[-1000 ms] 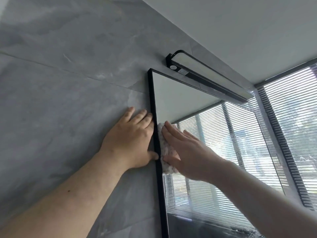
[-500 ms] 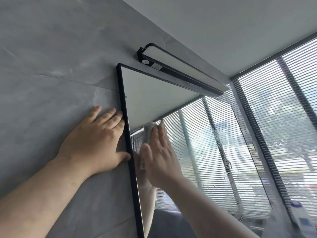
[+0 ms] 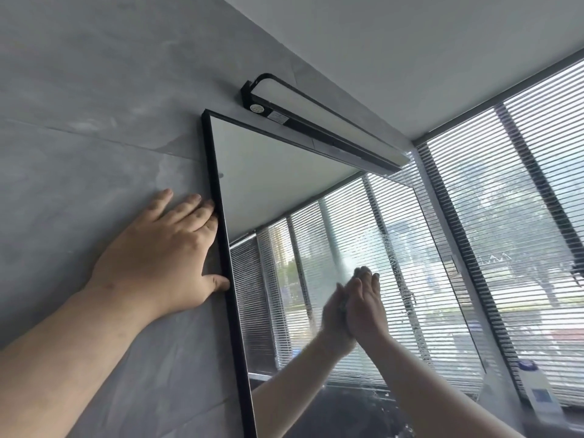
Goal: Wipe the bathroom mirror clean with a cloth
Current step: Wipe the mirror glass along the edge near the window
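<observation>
Head view: left hand (image 3: 164,254) flat on wall (image 3: 79,153); right hand (image 3: 366,306) flat, pressing cloth (image 3: 358,271) to mirror (image 3: 284,172).

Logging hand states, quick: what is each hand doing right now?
Left hand: open, flat on the wall beside the mirror frame.
Right hand: open, straight fingers pressing the cloth on the glass.

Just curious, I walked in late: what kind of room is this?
Probably a bathroom: a black-framed mirror hangs on a grey tiled wall, with a vanity light bar above it.
</observation>
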### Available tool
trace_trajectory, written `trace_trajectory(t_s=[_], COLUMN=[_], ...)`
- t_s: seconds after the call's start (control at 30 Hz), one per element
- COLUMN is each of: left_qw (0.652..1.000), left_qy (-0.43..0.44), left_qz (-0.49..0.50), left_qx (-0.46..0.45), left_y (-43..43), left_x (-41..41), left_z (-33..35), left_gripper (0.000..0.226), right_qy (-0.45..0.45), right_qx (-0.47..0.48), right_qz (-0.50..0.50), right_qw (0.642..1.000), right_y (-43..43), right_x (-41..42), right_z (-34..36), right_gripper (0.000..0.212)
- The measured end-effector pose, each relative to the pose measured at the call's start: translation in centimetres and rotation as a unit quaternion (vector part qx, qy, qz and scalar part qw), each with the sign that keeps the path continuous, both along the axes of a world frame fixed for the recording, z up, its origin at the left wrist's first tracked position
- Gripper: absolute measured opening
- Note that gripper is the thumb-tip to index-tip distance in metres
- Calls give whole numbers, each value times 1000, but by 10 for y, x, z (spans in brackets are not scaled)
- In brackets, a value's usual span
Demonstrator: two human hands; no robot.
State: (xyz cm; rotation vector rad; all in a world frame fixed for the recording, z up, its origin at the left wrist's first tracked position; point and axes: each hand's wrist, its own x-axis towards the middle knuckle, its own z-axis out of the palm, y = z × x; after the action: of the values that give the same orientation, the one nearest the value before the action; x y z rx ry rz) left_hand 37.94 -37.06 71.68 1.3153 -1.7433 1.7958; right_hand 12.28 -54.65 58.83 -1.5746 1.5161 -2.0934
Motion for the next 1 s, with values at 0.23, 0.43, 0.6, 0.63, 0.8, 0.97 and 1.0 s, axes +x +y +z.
trace_trajectory(t_s=[0.23,0.43,0.6,0.63,0.8,0.97,1.0], left_qw=[1000,1000,1000,1000,1000,1000,1000], left_qy=[4,-1,2,3,-1,-3,-3], left_qz=[4,-11,-6,-7,-14,-12,-12], left_qx=[6,-3,4,4,-6,-10,-10], left_y=[3,1,1,1,0,-1,-1], left_x=[0,1,0,0,0,0,0], left_z=[0,-1,-1,-1,0,1,1], left_gripper=[100,99,100,100,100,97,98], right_qy=[23,100,-27,-43,-145,-91,-100], right_qx=[-93,-153,-77,-53,9,-26,-45], right_qz=[23,12,-4,-10,14,27,37], right_qw=[995,983,997,998,989,995,993], right_y=[31,27,-4,-9,-33,-16,-16], right_x=[29,31,-8,-14,-43,-32,-28], right_z=[61,87,58,48,33,73,83], right_gripper=[55,60,72,71,56,66,60])
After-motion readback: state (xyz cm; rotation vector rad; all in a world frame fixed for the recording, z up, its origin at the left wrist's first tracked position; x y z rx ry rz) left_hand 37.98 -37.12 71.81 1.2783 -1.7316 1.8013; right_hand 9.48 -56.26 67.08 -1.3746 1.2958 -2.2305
